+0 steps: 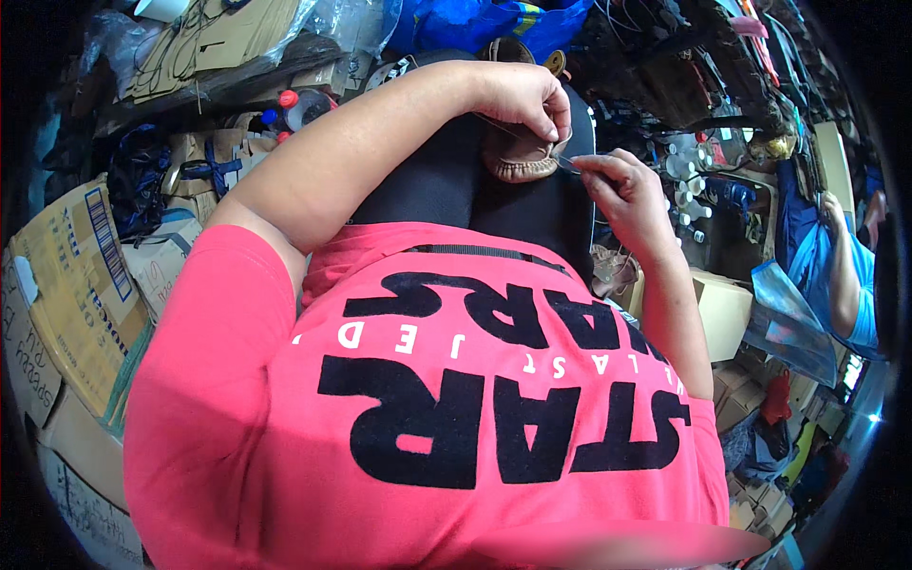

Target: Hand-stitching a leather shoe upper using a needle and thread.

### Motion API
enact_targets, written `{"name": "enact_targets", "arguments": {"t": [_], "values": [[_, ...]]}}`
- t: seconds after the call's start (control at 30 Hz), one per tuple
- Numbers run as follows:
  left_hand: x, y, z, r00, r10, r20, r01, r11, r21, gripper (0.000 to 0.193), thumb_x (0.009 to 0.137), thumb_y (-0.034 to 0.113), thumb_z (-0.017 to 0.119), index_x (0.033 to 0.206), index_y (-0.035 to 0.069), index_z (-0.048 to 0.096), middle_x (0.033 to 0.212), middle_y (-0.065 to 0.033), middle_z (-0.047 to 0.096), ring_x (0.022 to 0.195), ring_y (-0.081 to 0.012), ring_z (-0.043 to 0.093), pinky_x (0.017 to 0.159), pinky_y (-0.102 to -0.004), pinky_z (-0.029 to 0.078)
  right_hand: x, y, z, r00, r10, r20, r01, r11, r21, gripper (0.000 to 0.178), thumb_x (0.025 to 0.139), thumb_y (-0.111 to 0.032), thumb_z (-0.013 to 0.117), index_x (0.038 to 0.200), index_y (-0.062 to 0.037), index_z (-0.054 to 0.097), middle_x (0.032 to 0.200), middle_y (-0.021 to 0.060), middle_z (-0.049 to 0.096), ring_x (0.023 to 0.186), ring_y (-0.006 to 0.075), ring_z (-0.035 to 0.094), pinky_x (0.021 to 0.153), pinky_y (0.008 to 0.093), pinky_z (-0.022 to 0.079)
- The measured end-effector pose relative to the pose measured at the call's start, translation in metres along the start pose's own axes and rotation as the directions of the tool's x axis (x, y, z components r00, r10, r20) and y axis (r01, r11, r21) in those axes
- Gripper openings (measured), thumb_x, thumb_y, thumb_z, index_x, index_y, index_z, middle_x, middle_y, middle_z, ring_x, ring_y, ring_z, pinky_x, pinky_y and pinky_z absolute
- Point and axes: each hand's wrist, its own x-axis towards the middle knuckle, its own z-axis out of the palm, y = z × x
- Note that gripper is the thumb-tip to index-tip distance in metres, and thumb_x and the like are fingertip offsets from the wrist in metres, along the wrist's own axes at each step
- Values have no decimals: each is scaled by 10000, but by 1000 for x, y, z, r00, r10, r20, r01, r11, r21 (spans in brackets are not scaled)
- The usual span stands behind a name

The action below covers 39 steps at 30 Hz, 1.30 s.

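Note:
A brown leather moccasin with gathered stitching round its toe rests on my dark-clad thighs. My left hand comes over it from the far side, thumb and fingers closed on its upper edge. To the right of the toe, my right hand pinches a thin, shiny needle, whose tip reaches the moccasin's side. The hand covers part of the shoe. Just beyond my left hand sits a dark brown rounded piece, its kind unclear.
Cardboard boxes are stacked at the left, with capped bottles behind them. Small white bottles crowd the right. A blue bag lies at the far side. Another person in a blue shirt is at the far right.

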Motion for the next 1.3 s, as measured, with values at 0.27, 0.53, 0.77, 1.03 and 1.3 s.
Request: {"name": "enact_targets", "arguments": {"t": [0.27, 0.53, 0.77, 1.03, 1.3], "values": [[-1, 1, -1, 1000, 3, -5, -2, 999, 48, 143, 789, 76, 658, 916, 30, 706, 870, -47, 645, 828, -145, 613, 780, -287, 482, 4, -5, 0, 1000, -9, -19, 7, 996, -90, 177, 804, -84, 628, 961, -63, 705, 768, 120, 604, 679, 235, 604, 639, 319, 471], [0, 4, 0, 1000, -23, 4, 23, 999, 33, 158, 774, 39, 641, 918, 26, 705, 863, -48, 640, 820, -145, 609, 778, -283, 483, -5, 1, 22, 989, 37, -142, -24, 995, 92, 191, 805, -93, 669, 994, -79, 695, 802, 124, 636, 709, 214, 631, 659, 286, 490], [1, 0, 0, 1000, 11, 4, -11, 998, 64, 155, 770, 44, 650, 912, 43, 713, 860, -65, 628, 811, -161, 597, 769, -297, 480, 10, -11, 16, 990, -111, -92, 94, 981, -170, 187, 773, -59, 667, 957, -77, 698, 785, 114, 624, 686, 243, 619, 657, 308, 491], [1, -9, -2, 966, 257, 32, -257, 934, 248, 218, 733, 66, 717, 951, 71, 718, 896, -51, 709, 826, -151, 655, 759, -289, 500, 23, 32, 3, 979, 37, 201, -90, 962, 260, 246, 833, 3, 612, 1039, -93, 706, 939, 21, 571, 917, 112, 529, 813, 252, 427], [2, -9, 0, 984, 176, 27, -177, 958, 223, 215, 682, 95, 761, 893, 126, 736, 868, -44, 627, 890, -193, 553, 794, -317, 455, 32, 49, 6, 971, -44, 235, -60, 907, 416, 227, 826, 14, 613, 1010, -76, 709, 921, 23, 591, 932, 125, 537, 855, 254, 427]]}}
